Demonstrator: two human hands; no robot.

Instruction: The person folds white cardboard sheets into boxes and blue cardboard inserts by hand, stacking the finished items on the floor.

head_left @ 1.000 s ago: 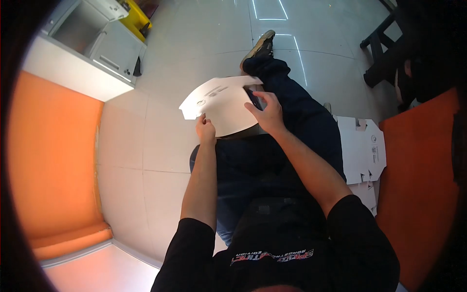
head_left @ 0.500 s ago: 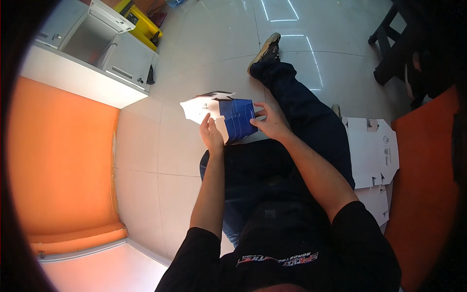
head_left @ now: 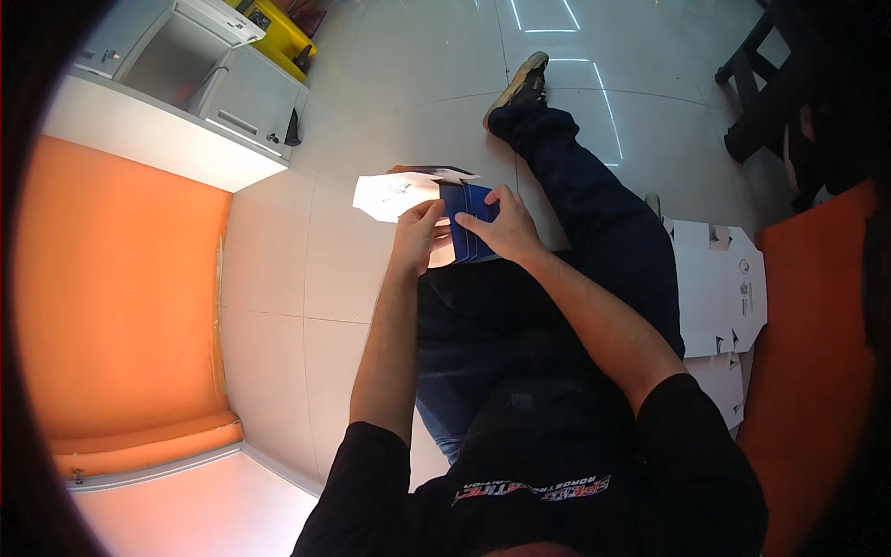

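Above my lap I hold a partly folded cardboard box (head_left: 475, 247), blue on one face and white on the others. Its white flap (head_left: 379, 197) sticks out to the left and catches bright light. My left hand (head_left: 417, 239) pinches the edge where white meets blue, with some fingers hidden behind the board. On the blue side, my right hand (head_left: 510, 228) has its thumb across the panel and its other fingers at the far edge. Some creases and slots show on the blue face; the underside is hidden.
Flat white cardboard blanks (head_left: 710, 288) lie on the floor to my right, beside an orange panel (head_left: 812, 353). Dark stool legs (head_left: 770, 121) stand at upper right. A white cabinet (head_left: 243, 116) with an open door and a yellow object (head_left: 281, 39) are at upper left.
My left hand has gone from spread fingers to a pinch on the box edge. My right thumb has slid left across the blue panel. The box looks narrower and turned.
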